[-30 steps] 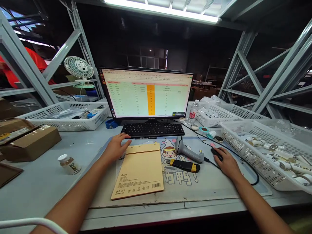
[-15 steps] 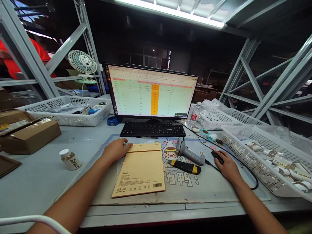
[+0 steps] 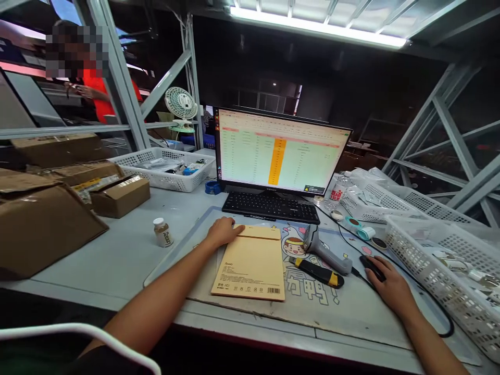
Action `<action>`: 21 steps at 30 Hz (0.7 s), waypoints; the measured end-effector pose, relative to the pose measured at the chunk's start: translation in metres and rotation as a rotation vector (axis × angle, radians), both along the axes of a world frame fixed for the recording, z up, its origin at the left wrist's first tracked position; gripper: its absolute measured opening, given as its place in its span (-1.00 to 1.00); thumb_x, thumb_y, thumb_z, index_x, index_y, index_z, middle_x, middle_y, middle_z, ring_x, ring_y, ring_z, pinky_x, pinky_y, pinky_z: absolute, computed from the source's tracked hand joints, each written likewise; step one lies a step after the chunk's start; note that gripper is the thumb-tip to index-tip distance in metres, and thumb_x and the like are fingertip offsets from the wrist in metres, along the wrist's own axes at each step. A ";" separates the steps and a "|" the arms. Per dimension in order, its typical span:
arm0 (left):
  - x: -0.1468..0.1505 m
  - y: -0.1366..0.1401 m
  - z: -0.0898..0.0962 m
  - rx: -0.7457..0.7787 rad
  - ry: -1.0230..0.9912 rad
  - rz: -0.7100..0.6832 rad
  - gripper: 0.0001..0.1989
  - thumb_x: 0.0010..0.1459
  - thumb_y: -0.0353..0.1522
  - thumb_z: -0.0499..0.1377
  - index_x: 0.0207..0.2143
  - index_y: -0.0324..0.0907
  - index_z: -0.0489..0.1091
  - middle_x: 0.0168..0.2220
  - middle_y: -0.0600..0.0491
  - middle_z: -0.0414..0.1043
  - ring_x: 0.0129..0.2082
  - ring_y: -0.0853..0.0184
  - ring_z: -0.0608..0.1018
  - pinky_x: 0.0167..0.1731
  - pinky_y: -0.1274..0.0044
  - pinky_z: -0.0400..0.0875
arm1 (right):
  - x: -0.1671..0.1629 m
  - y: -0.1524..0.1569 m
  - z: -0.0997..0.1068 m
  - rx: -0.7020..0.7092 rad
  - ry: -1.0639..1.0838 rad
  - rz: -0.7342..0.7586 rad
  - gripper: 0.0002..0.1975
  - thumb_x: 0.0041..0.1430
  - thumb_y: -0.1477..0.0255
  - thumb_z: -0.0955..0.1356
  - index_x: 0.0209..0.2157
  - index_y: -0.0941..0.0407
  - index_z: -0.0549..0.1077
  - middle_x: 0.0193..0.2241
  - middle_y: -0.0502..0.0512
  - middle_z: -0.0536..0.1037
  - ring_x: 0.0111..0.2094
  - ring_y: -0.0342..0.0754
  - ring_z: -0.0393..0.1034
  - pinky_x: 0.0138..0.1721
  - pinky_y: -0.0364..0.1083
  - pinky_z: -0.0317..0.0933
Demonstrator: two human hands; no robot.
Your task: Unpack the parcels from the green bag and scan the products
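Note:
My left hand (image 3: 223, 232) grips the upper left corner of a flat tan paper packet (image 3: 255, 259), its thumb on top and the other fingers curled at the edge. The packet lies on the desk mat (image 3: 307, 307), printed text and barcode facing up. My right hand (image 3: 390, 284) rests over a black computer mouse (image 3: 373, 267) and is closed around it. Between the hands lie a grey barcode scanner (image 3: 328, 255) and a black and yellow utility knife (image 3: 317, 272). A small white-capped bottle (image 3: 163, 233) stands left of the mat.
A monitor (image 3: 250, 151) showing a spreadsheet stands behind a black keyboard (image 3: 273, 206). White baskets stand at left (image 3: 187, 182) and right (image 3: 424, 268). Cardboard boxes (image 3: 42, 224) crowd the far left. A white cable (image 3: 78, 328) crosses the lower left. A person in red (image 3: 99, 91) is beyond the rack.
The view has swung to the left, so the whole scene sits further right, and more boxes and the person in red show. Both hands keep their places on the packet and mouse.

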State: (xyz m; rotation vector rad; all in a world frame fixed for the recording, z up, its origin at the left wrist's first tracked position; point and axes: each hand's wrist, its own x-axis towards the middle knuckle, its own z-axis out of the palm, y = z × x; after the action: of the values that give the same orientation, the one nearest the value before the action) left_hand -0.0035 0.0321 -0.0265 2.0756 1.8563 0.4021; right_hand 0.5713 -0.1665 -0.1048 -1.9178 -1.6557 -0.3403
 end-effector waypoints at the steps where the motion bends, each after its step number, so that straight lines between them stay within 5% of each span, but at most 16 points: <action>1: 0.000 0.000 -0.001 0.005 -0.028 -0.003 -0.35 0.25 0.08 0.16 0.10 -0.25 0.54 0.18 -0.31 0.52 0.24 -0.20 0.50 0.09 0.23 0.42 | -0.001 0.000 0.000 0.008 0.005 -0.006 -0.43 0.35 -0.01 0.25 0.20 -0.04 0.57 0.23 0.16 0.53 0.13 0.22 0.53 0.12 0.15 0.47; 9: 0.001 -0.001 0.003 0.040 -0.429 -0.019 -0.40 -0.23 -0.02 0.48 -0.26 -0.15 0.36 -0.04 -0.30 0.55 0.17 -0.31 0.48 0.10 0.11 0.43 | -0.002 0.002 0.002 0.082 0.056 0.015 -0.40 0.31 -0.06 0.29 0.17 0.01 0.57 0.17 0.23 0.57 0.11 0.25 0.53 0.21 0.24 0.39; 12: -0.001 -0.006 0.019 0.018 -0.702 -0.097 -0.27 -0.23 0.10 0.46 -0.19 -0.12 0.27 -0.18 -0.14 0.55 -0.06 -0.09 0.61 -0.15 0.27 0.54 | -0.014 -0.004 0.035 0.227 0.077 0.023 -0.30 0.28 -0.15 0.28 0.10 0.14 0.58 0.07 0.36 0.62 0.13 0.36 0.51 0.25 0.33 0.33; 15: 0.001 -0.017 0.038 0.015 -0.965 -0.185 -0.18 -0.16 0.25 0.36 -0.09 -0.08 0.17 -0.20 0.02 0.51 -0.27 0.17 0.62 -0.30 0.42 0.52 | -0.062 -0.014 0.090 0.344 0.132 0.006 -0.28 0.26 -0.17 0.34 0.07 0.17 0.59 -0.01 0.41 0.64 0.02 0.34 0.53 0.18 0.33 0.36; 17: 0.008 -0.029 0.050 0.017 -1.191 -0.245 -0.14 -0.17 0.24 0.40 -0.06 -0.05 0.12 -0.21 0.09 0.49 -0.34 0.27 0.59 -0.34 0.48 0.50 | -0.118 -0.021 0.123 0.178 0.373 0.147 -0.29 0.25 -0.14 0.40 0.17 0.12 0.53 -0.07 0.32 0.66 -0.23 0.14 0.55 -0.13 0.14 0.48; 21: 0.035 -0.072 0.058 -0.105 -1.607 -0.436 -0.14 -0.18 0.00 0.58 -0.04 -0.05 0.12 -0.26 0.14 0.51 -0.41 0.33 0.59 -0.37 0.53 0.51 | -0.247 -0.049 0.145 -0.547 0.893 0.644 -0.15 0.11 -0.23 0.48 0.18 0.13 0.49 -0.27 0.21 0.63 -0.56 -0.10 0.32 -0.60 -0.10 0.20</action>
State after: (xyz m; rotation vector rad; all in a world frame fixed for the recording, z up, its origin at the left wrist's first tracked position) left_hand 0.0319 -0.0396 0.0317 1.1583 0.4262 1.2616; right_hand 0.3242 -0.2151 0.0404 -1.3655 -1.6466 1.1476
